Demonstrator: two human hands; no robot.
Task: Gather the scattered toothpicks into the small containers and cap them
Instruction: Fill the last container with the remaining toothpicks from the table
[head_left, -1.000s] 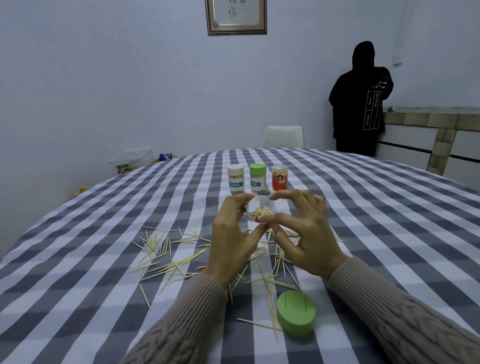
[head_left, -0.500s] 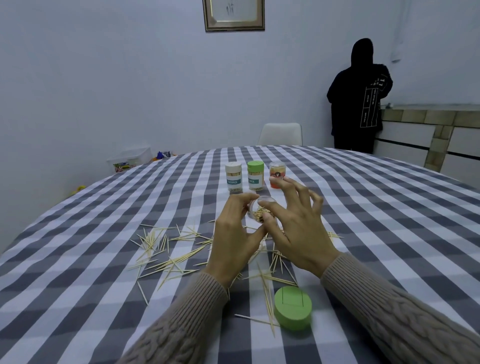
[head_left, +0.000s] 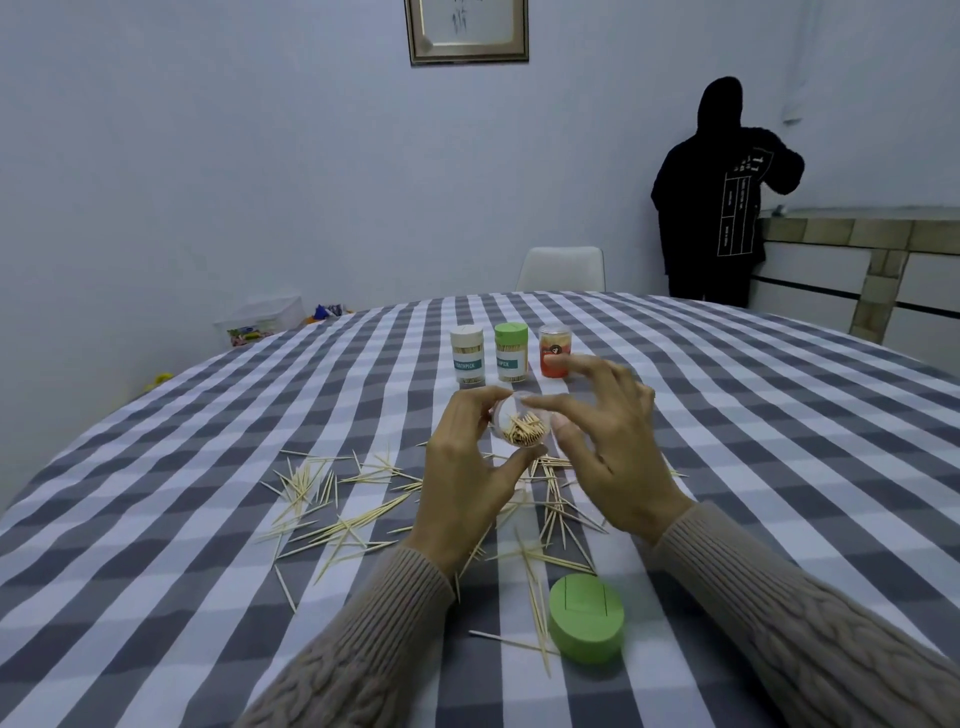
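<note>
My left hand (head_left: 465, 478) grips a small clear container (head_left: 519, 428) tilted toward me, its open mouth showing a bundle of toothpicks inside. My right hand (head_left: 608, 452) is at the container's right side, forefinger and thumb touching its rim, the other fingers spread. Several loose toothpicks (head_left: 332, 506) lie scattered on the checked tablecloth under and left of my hands. A green cap (head_left: 586, 618) lies near the table's front, right of centre. Three capped containers stand behind my hands: a white-capped one (head_left: 467, 354), a green-capped one (head_left: 511, 352) and an orange one (head_left: 556, 351).
The round table (head_left: 156, 597) carries a grey and white checked cloth. A white chair (head_left: 561, 268) stands at its far side. A person in black (head_left: 722, 197) stands at a tiled counter at the back right. A plastic box (head_left: 260, 319) sits on the floor at left.
The container has tipped so its mouth faces me more fully. My right hand's fingers have shifted along the rim. The view has moved slightly.
</note>
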